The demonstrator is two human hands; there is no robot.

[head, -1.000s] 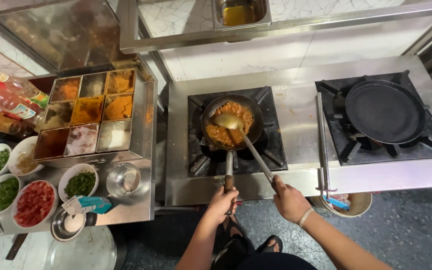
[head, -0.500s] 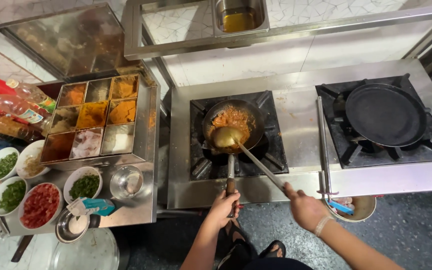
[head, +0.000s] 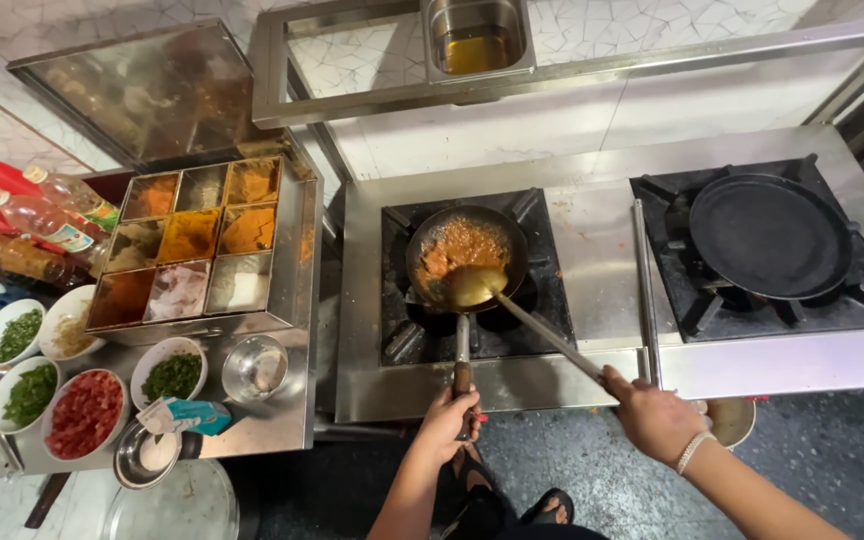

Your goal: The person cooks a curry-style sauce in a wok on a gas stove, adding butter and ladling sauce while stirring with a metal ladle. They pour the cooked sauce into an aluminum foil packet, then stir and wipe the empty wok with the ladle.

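A small black pan (head: 466, 250) with orange-brown sauce sits on the left burner (head: 472, 290). My left hand (head: 449, 418) grips the pan's long handle at the stove's front edge. My right hand (head: 654, 412) holds the end of a long steel ladle (head: 512, 310). The ladle's bowl rests at the near rim of the pan, coated in sauce.
A flat black griddle (head: 770, 235) sits on the right burner. A steel spice box (head: 197, 245) with several compartments stands left of the stove. Bowls of chopped greens (head: 172, 375) and red tomato (head: 84, 412), bottles (head: 37, 215), and an oil container (head: 477, 40) on the shelf surround it.
The ladle's bowl has been drawn from the pan's middle back to its near rim, and my right hand has pulled back toward me and rightward. My left hand stays on the handle.
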